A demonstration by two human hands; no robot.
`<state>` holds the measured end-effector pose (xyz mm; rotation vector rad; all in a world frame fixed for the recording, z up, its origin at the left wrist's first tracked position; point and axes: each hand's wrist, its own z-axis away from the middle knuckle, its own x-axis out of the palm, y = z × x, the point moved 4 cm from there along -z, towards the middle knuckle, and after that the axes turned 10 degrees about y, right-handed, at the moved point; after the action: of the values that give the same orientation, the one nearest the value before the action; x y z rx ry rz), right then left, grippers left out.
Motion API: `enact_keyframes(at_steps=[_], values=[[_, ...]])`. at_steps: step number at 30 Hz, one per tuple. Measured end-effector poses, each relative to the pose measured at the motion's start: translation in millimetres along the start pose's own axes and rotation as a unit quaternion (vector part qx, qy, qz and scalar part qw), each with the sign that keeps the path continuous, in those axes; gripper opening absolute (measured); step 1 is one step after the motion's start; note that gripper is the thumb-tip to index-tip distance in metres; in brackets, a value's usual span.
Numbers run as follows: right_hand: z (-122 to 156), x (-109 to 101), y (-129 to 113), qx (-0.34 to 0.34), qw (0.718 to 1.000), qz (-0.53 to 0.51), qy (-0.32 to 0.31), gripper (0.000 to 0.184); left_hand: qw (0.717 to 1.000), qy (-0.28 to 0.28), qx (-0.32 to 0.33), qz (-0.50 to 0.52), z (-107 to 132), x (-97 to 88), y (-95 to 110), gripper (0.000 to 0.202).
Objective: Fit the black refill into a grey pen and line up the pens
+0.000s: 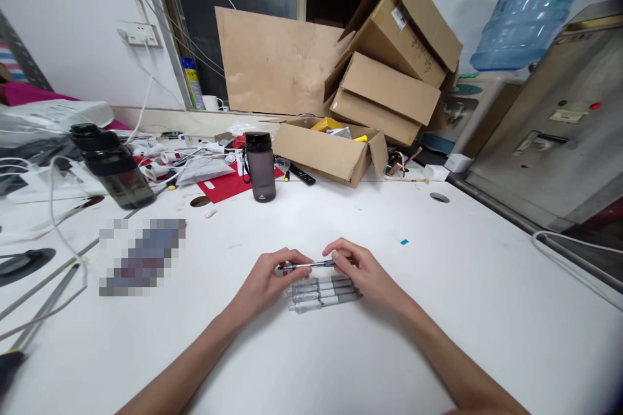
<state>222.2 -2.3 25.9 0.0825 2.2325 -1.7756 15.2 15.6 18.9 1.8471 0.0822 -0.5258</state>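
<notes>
A pen (311, 265) is pinched at both ends above a row of pens (322, 293) on the white table (438, 311).

The left hand (267, 277) grips its tip end between thumb and fingers, the right hand (363, 270) its other end (fingers curled). Bare tabletop is left all around the row; the grey bottle (259, 166) stands well behind it, the open cardboard box (331, 152) behind and rightward.
</notes>
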Motion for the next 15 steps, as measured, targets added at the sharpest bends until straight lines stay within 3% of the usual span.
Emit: enact_keyframes(at_steps=[3, 6, 12, 15], values=[[0, -1, -3, 0.007, 1.0, -0.025, -0.011, 0.03, 1.0, 0.001, -0.001, -0.007, 0, -2.7, 2, 0.024], [1, 0, -6, 0.017, 0.998, -0.05, -0.028, 0.031, 0.998, -0.007, -0.033, 0.05, -2, -2.7, 0, 0.024], [11, 13, -13, 0.021, 0.985, -0.063, -0.16, 0.028, 0.98, 0.006, -0.06, 0.191, -1, 1.9, 0, 0.027], [13, 13, -18, 0.001, 0.986, -0.037, -0.163, 0.026, 0.977, -0.003, -0.066, 0.201, 1, 4.2, 1, 0.03]])
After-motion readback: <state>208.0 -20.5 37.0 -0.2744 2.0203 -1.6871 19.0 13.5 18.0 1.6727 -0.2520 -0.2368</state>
